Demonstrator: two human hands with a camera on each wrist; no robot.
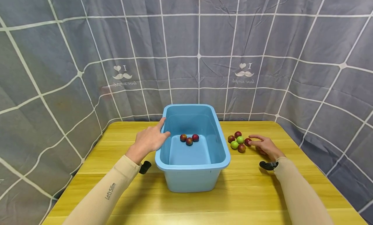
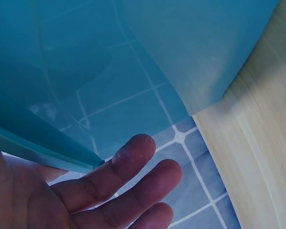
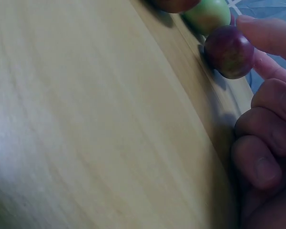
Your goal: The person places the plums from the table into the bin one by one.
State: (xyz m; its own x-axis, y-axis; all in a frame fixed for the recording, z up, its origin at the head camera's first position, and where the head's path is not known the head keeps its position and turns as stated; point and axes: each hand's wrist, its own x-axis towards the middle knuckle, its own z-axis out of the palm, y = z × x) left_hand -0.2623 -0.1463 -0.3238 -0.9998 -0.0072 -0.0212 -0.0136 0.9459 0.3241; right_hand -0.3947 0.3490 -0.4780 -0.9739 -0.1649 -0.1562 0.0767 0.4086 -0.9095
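Dark red fruit [image 1: 248, 141] sits on worktop [image 1: 116, 153] near right edge, at right end of small fruit cluster [image 1: 237, 142], beside blue tub [image 1: 221, 160].

Your right hand [image 1: 265, 147] just touching it: index and thumb reaching either side, other fingers curled, not pinched yet. Looks like pick-up step. Next you'd need to close the pinch and lift, without nudging the neighbours.

Left hand [image 1: 150, 139] rests on tub's left rim, fingers relaxed and straight.

Three fruits [image 1: 189, 139] already lie in tub.

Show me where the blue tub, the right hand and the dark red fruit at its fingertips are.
blue tub [image 1: 192, 166]: head view, on its near rim.
right hand [image 1: 266, 147]: head view, on the back of the hand.
dark red fruit [image 3: 229, 51]: right wrist view, on its rounded front.
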